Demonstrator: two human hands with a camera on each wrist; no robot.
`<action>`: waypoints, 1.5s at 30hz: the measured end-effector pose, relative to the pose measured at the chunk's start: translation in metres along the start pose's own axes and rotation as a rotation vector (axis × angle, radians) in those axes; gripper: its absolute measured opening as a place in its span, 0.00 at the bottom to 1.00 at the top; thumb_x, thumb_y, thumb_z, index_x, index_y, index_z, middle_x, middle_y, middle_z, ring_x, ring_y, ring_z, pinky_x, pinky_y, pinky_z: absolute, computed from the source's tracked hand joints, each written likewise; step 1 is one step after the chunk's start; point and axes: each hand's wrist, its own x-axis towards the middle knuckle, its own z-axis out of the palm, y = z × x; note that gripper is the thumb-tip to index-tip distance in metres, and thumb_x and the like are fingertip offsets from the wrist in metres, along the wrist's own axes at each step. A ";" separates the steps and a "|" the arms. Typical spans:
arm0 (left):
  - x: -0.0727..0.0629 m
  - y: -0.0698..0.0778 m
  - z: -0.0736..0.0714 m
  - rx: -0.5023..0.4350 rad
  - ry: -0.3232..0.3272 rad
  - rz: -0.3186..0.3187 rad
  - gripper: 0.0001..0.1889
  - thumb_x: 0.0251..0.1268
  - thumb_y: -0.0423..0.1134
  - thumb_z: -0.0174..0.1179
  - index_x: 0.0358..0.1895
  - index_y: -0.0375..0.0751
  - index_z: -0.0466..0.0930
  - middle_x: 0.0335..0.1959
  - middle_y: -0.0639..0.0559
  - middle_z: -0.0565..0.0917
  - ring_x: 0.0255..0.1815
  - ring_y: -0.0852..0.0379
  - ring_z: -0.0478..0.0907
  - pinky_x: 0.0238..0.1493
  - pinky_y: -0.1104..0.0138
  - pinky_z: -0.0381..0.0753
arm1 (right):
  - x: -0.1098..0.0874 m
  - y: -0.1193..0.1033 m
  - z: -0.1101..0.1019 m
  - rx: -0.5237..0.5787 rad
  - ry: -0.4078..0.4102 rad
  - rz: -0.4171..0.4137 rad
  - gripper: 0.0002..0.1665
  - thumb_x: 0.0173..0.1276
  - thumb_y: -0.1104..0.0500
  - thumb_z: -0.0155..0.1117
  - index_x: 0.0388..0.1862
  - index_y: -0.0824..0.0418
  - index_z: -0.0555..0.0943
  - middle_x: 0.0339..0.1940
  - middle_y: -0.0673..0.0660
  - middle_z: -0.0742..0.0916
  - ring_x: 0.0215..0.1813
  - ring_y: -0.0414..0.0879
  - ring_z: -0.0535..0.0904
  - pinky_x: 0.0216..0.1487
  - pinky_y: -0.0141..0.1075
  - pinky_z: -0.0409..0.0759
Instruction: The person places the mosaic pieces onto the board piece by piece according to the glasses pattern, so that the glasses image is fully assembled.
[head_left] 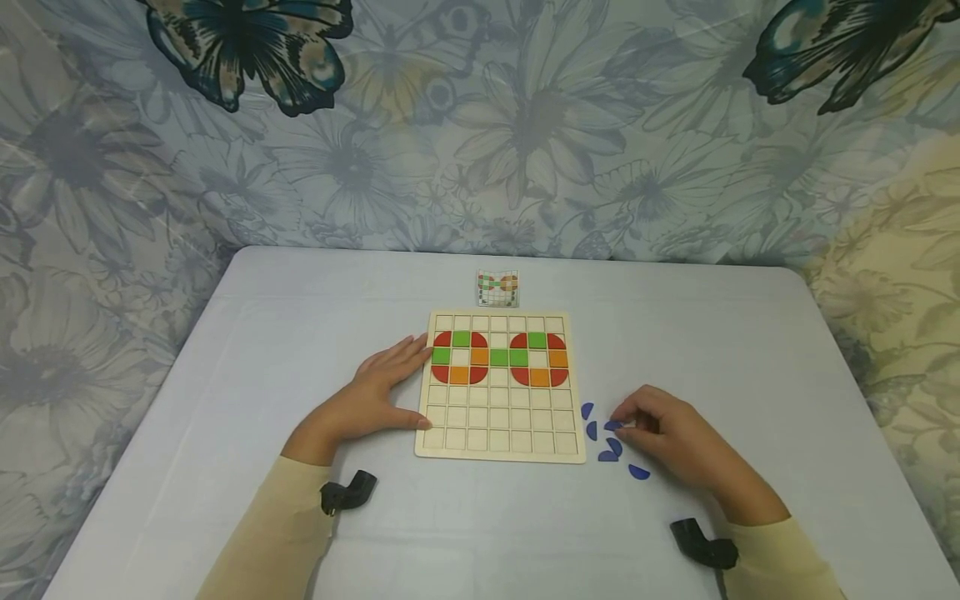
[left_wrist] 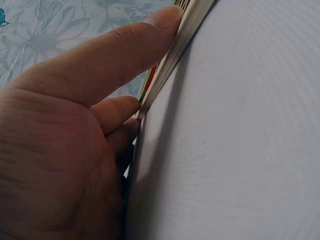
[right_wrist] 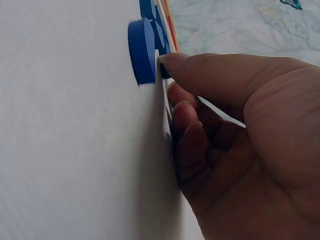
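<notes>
A wooden grid board (head_left: 498, 419) lies mid-table, bearing red quarter-round pieces (head_left: 443, 339) plus green and orange squares (head_left: 539, 377) in two rounded rings linked by green squares. My left hand (head_left: 363, 404) spreads along the board's left side, thumb (left_wrist: 165, 19) on its edge near the lower corner and fingers near the upper part. To the right of the board, my right hand (head_left: 678, 437) pinches a blue half-circle piece (head_left: 612, 425) between thumb and index finger, low at the tabletop. Several more blue half-circles (head_left: 638, 472) lie around those fingertips.
Behind the board sits a small pattern card (head_left: 498, 288) printed with a similar coloured grid. The white table (head_left: 315, 308) runs back to a wall covering with flowers and butterflies (head_left: 540, 117). Both wrists carry black camera mounts (head_left: 703, 543).
</notes>
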 end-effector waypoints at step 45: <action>0.000 -0.003 0.000 -0.010 0.003 0.014 0.61 0.55 0.58 0.84 0.89 0.45 0.59 0.90 0.57 0.50 0.90 0.50 0.40 0.84 0.44 0.40 | 0.044 -0.059 0.041 0.132 0.122 0.189 0.04 0.75 0.63 0.73 0.46 0.62 0.88 0.35 0.52 0.87 0.36 0.49 0.79 0.33 0.35 0.80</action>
